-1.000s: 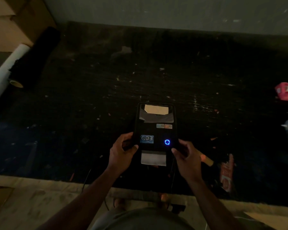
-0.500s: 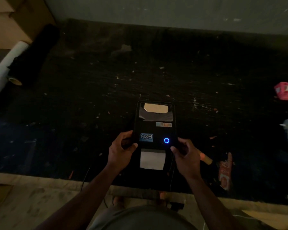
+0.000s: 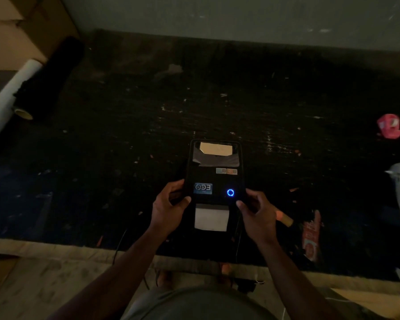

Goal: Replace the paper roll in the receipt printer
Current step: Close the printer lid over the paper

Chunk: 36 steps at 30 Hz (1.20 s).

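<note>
Two hands are gripping one black receipt printer (image 3: 214,179) near the dark worktop's (image 3: 240,100) front edge: left hand (image 3: 168,207) and right hand (image 3: 258,215) are curling around its sides, one paper strip (image 3: 211,217) sticking out.

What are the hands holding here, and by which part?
Both hands grip the printer by its sides near the front end: the left hand on its left edge, the right hand on its right edge, beside the blue light.

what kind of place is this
Probably a dim storeroom or workshop, not a shop counter. A scuffed dark worktop strewn with scraps holds the receipt printer; rolled material and a cardboard box sit at the left.
</note>
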Available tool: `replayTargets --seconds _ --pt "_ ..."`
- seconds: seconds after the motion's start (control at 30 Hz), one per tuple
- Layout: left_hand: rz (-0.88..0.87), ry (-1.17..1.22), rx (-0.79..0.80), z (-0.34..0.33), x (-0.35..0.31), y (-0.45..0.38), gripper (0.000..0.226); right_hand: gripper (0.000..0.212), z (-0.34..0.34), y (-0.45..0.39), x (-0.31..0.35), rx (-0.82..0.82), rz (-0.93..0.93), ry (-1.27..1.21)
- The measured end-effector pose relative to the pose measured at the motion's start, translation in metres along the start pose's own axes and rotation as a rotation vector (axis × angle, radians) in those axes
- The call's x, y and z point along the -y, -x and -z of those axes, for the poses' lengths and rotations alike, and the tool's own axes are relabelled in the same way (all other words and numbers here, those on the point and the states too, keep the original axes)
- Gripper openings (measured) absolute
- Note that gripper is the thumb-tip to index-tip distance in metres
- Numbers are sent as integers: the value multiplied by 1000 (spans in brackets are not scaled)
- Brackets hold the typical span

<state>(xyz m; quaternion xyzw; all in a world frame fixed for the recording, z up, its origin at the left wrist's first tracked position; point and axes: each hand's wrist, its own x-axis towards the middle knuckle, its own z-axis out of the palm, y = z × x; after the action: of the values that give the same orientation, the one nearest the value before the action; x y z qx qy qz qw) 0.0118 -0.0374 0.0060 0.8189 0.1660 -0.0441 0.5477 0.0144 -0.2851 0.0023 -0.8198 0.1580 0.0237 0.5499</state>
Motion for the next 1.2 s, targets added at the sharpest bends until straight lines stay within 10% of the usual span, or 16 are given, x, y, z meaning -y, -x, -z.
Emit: replayTargets --seconds 1.2 --pt "-43 8 36 1 13 -1 56 42 1 3 3 -8 0 22"
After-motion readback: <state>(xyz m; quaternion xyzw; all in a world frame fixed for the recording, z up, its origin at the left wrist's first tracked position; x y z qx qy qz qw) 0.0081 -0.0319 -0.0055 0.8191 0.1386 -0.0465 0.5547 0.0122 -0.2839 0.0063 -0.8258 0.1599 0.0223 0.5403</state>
